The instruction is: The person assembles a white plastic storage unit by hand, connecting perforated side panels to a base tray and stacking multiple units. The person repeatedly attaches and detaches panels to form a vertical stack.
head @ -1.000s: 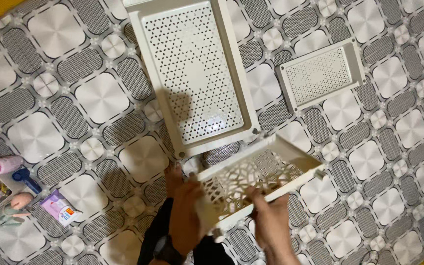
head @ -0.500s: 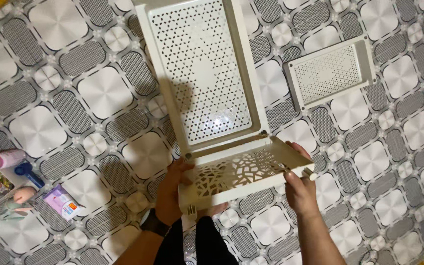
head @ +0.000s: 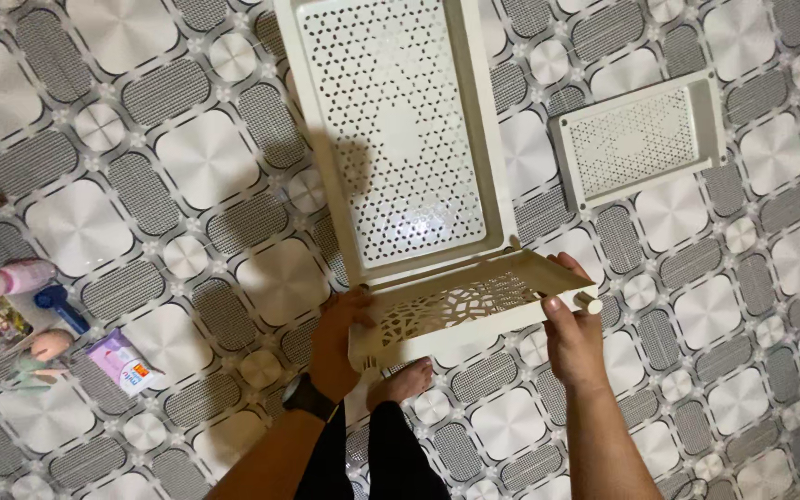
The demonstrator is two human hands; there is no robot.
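Cream plastic lattice panel [head: 460, 310] sits gripped at both ends by the left hand [head: 340, 338] and right hand [head: 571, 333], against the large perforated tray [head: 395, 139]'s near edge; aligning its pegs seems next.

This looks like a room in a home: patterned grey-and-white vinyl flooring [head: 187, 167] underfoot, a bare foot [head: 402, 381] on it, and toiletries at the left edge, a pink bottle [head: 9, 278] and a small wipes packet [head: 124, 363].
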